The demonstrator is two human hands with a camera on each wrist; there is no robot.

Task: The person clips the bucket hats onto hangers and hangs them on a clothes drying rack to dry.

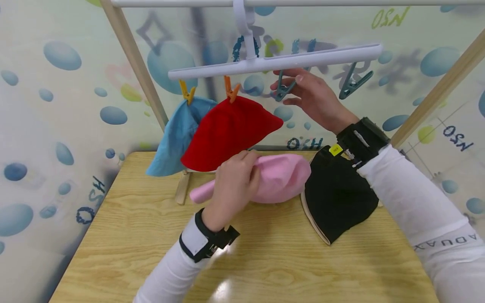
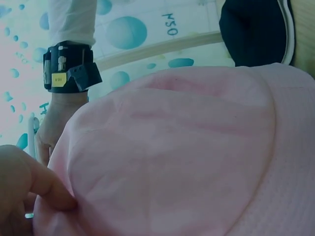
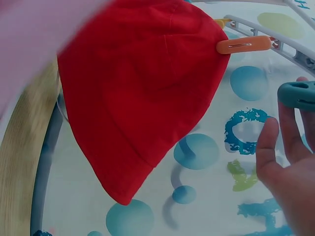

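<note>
My left hand [image 1: 236, 181] grips a pink hat [image 1: 282, 176] near the middle of the head view, low over the table. In the left wrist view its thumb and finger pinch the cloth at the edge of the pink crown [image 2: 162, 142]. Higher up, my right hand [image 1: 312, 99] has its fingers and thumb round a teal clothespin [image 1: 282, 88], which hangs from a white hanger [image 1: 273, 63]. Left of that clothespin, a red hat [image 1: 235, 130] hangs from an orange clothespin [image 1: 231, 90], and a light blue hat [image 1: 174, 139] from a yellow one [image 1: 187, 92].
A black hat [image 1: 341, 189] lies on the wooden table [image 1: 284, 261] at the right. Another teal clothespin [image 1: 354, 82] hangs near the hanger's right end. The hanger hooks over a white rail [image 1: 341, 2] between wooden posts [image 1: 136, 59]. A patterned backdrop stands behind.
</note>
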